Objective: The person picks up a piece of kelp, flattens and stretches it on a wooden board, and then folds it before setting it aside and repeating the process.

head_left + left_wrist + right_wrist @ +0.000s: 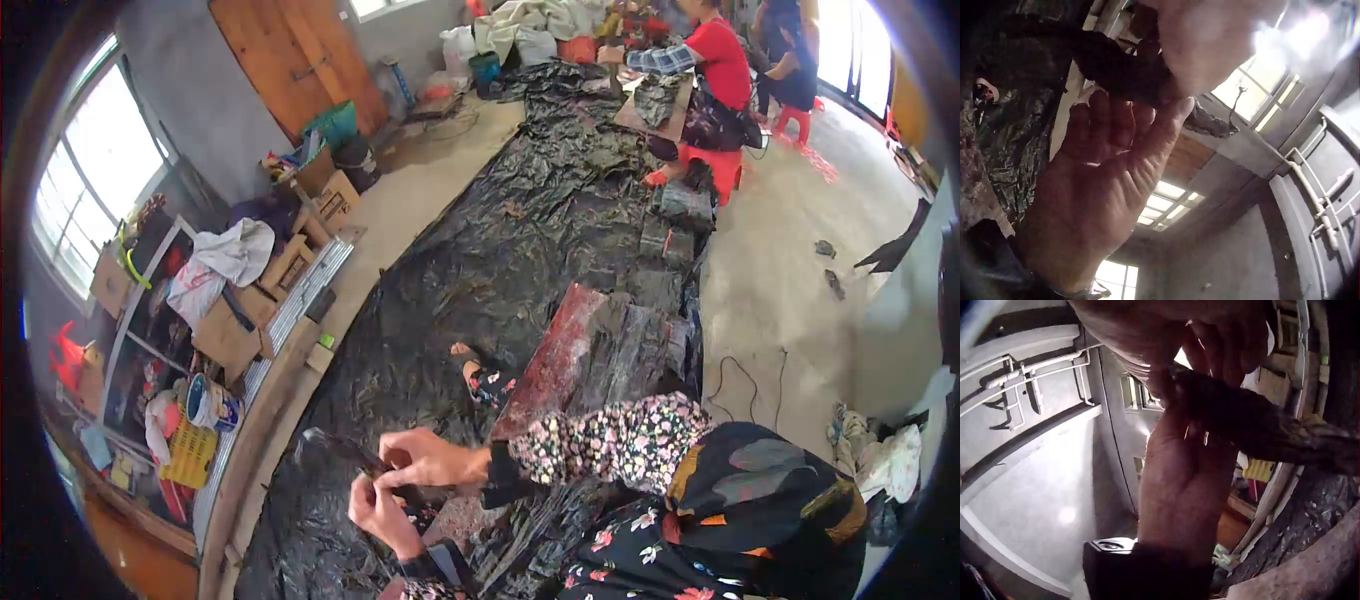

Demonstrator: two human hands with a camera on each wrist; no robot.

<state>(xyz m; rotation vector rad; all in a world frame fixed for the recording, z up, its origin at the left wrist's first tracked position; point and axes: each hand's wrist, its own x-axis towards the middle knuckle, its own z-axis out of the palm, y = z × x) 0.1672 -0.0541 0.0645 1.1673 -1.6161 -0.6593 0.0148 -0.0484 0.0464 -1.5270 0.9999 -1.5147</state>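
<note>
- holding a dark strip (335, 446) in the air, both hands pinch it tight.
- the right hand (432, 458) grips the strip on top.
- the left hand (383, 513) grips it just below, and the two hands touch.
- a black sheet (520, 220) lies on the floor under them.
- a person in red (715, 60) sits far away.

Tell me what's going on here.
A person in floral sleeves holds a dark strip with both hands. The left hand and the right hand grip it close together, above a long black sheet spread on the floor. At the far end, another person in red sits beside the sheet.
</note>
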